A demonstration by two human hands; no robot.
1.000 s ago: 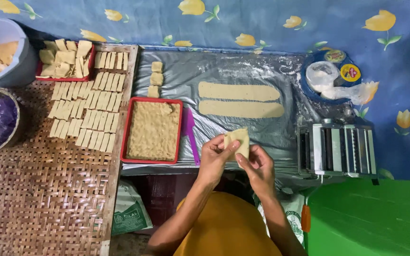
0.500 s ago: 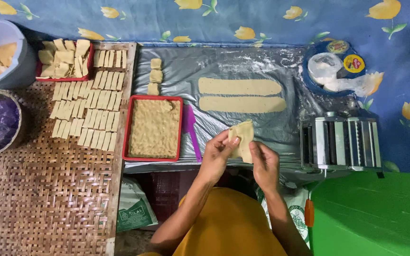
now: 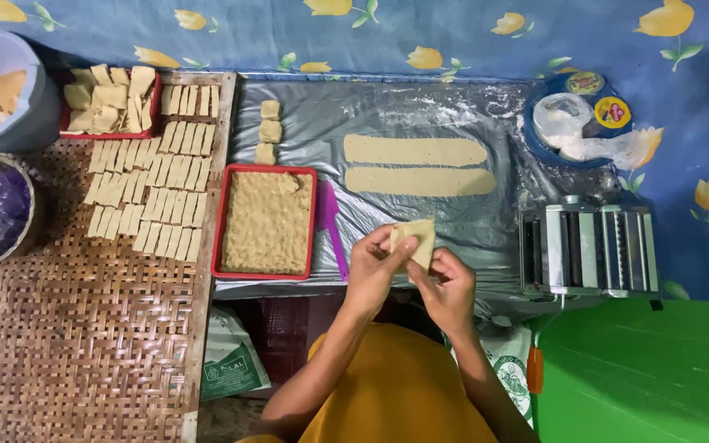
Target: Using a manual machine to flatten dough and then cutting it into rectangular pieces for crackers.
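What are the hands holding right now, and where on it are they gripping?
Both hands, left hand and right hand, hold one small pale square dough piece, pinching its lower and side edges; its top stands free.

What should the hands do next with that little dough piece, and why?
Probably press its edges shut. Both the left hand and the right hand pinch the folded dough piece in the air, and finished folded pieces lie in rows on the woven tray.

Two long dough strips are lying on the grey plastic sheet, a red tray of crumbly filling is sitting beside a purple scraper, and what is probably a pasta roller is standing nearby.
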